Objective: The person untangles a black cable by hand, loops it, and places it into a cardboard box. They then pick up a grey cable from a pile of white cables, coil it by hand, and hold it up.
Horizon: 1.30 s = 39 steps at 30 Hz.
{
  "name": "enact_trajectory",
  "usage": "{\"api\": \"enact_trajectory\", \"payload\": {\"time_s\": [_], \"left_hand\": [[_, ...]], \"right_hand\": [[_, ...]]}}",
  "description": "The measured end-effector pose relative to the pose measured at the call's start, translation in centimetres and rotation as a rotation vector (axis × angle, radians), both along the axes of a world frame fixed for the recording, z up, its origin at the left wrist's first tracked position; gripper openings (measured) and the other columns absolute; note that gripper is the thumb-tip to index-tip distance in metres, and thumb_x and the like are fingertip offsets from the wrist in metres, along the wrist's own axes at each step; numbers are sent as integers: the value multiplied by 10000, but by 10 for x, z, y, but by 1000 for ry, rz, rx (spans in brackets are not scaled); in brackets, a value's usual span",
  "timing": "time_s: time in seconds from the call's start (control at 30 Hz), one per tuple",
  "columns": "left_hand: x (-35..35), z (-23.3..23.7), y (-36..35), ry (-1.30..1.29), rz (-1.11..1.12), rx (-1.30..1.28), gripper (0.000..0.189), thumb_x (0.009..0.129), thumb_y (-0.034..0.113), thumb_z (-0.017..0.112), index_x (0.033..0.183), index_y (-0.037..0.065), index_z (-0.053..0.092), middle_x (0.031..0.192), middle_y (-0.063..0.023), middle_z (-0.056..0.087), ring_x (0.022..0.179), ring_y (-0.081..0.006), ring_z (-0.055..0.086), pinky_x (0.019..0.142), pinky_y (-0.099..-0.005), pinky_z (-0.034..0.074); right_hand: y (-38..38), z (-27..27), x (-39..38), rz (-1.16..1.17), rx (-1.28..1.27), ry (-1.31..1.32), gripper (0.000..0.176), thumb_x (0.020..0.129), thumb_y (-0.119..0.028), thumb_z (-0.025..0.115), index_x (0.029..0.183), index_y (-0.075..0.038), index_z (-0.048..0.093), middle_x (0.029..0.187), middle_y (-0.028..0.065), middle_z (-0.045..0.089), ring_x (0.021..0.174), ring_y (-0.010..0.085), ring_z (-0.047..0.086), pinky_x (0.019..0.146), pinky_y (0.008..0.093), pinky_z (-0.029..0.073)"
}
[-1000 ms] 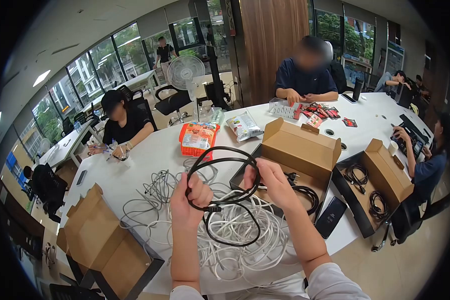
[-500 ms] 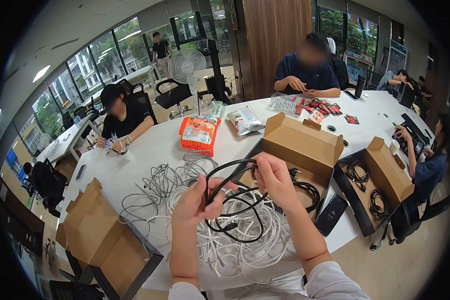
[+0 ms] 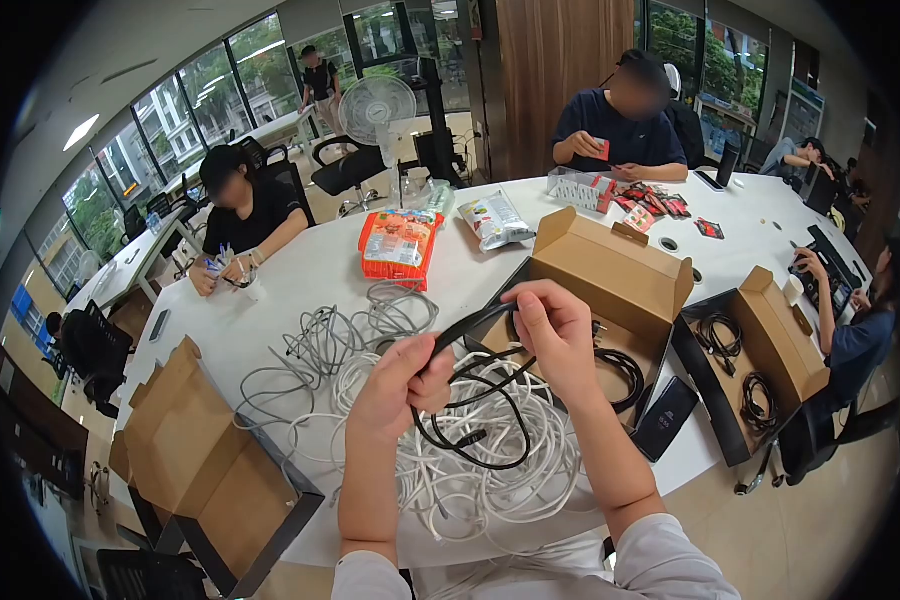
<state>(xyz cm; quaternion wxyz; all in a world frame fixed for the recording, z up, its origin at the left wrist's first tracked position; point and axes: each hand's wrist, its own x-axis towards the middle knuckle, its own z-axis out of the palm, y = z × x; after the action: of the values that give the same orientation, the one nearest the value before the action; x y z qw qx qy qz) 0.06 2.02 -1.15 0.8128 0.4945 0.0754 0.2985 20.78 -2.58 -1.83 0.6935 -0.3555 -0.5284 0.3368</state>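
Note:
My left hand (image 3: 402,385) and my right hand (image 3: 556,342) grip a black cable (image 3: 470,322), its strands bunched and stretched between them. Fingers of both hands are closed around it. A loose loop of this cable hangs below, with a black connector (image 3: 472,438) at its lower left. Under my hands lies a big tangle of white cables (image 3: 490,495). Grey cables (image 3: 320,345) spread over the table to the left of it. Just right of my right hand, a coiled black cable (image 3: 625,378) lies in an open cardboard box (image 3: 610,262).
Another open box (image 3: 775,335) holds two black cable coils; a phone (image 3: 665,424) lies beside it. At the left is an open box (image 3: 235,520). A red snack bag (image 3: 398,250) and a silver bag (image 3: 495,220) stand further back. Several people sit around the white table (image 3: 300,265).
My hands have drawn the black cable's loops together into a tighter, straighter bundle, and the right hand has risen slightly. Across the table, a person now holds up a small red packet.

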Motion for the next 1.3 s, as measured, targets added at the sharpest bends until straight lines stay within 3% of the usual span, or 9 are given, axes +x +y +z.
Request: {"api": "enact_trajectory", "payload": {"time_s": [0.17, 0.37, 0.47, 0.6, 0.7, 0.83, 0.97, 1.0, 1.3], "left_hand": [[2, 1, 0, -311, 243, -69, 349, 1002, 387, 337, 723, 178, 335, 493, 76, 159, 384, -68, 108, 387, -270, 112], [-13, 6, 12, -716, 421, -131, 389, 1011, 379, 330, 687, 169, 279, 486, 57, 154, 390, -69, 93, 387, -264, 105], [-10, 7, 9, -784, 458, -201, 372, 1008, 345, 360, 692, 162, 290, 492, 49, 152, 391, -70, 102, 382, -261, 116], [1, 10, -1, -719, 430, -257, 379, 1011, 331, 350, 678, 155, 309, 482, 46, 181, 391, -78, 125, 391, -253, 153], [12, 16, -12, -578, 446, -260, 408, 1017, 362, 301, 668, 154, 315, 473, 46, 206, 416, -85, 174, 434, -248, 219], [12, 19, -17, -498, 417, -219, 422, 1020, 383, 262, 665, 158, 301, 479, 48, 215, 448, -85, 203, 466, -251, 231], [5, 12, -13, -538, 305, -219, 422, 1019, 393, 261, 661, 169, 280, 475, 58, 191, 434, -79, 163, 448, -251, 187], [5, 11, -12, -554, 285, -236, 421, 1018, 394, 263, 661, 171, 279, 472, 60, 184, 428, -77, 157, 437, -253, 176], [14, -2, -5, -752, 58, -403, 375, 1016, 350, 271, 687, 171, 279, 481, 66, 166, 397, -69, 131, 407, -253, 137]], "right_hand": [[-2, 8, -14, -499, 275, -254, 113, 880, -85, 575, 916, 4, 634, 684, 51, 566, 647, 155, 539, 634, 265, 440], [-51, 30, -26, 361, -270, -519, 235, 910, -185, 550, 846, 21, 642, 588, 84, 594, 476, 132, 544, 480, 289, 422], [-44, 21, -42, 331, -293, -767, 267, 915, -170, 510, 884, 41, 670, 725, 81, 655, 514, 91, 562, 528, 233, 445], [-22, -3, -48, 392, -365, -271, 396, 976, -253, 449, 1233, 45, 497, 1095, 118, 622, 692, 118, 630, 573, 237, 470], [-13, -8, -41, 443, -319, 38, 437, 983, -237, 446, 1294, 67, 401, 1054, 95, 618, 748, 111, 623, 612, 235, 479], [-11, -16, -44, 203, -178, -141, 395, 995, -173, 378, 1339, 21, 385, 1227, 80, 541, 1035, 143, 549, 827, 265, 445], [-5, -23, -49, -112, 49, -430, 452, 904, -42, 415, 1350, 9, 364, 1332, 127, 428, 1220, 224, 412, 1036, 349, 296], [-5, -22, -51, -44, 25, -320, 534, 851, -56, 413, 1371, 6, 308, 1348, 145, 400, 1287, 244, 332, 1090, 388, 196], [14, -45, -50, 255, 8, 66, 580, 798, -145, 420, 1339, -23, 248, 1459, 170, 181, 1407, 269, 66, 1128, 387, 6]]}}
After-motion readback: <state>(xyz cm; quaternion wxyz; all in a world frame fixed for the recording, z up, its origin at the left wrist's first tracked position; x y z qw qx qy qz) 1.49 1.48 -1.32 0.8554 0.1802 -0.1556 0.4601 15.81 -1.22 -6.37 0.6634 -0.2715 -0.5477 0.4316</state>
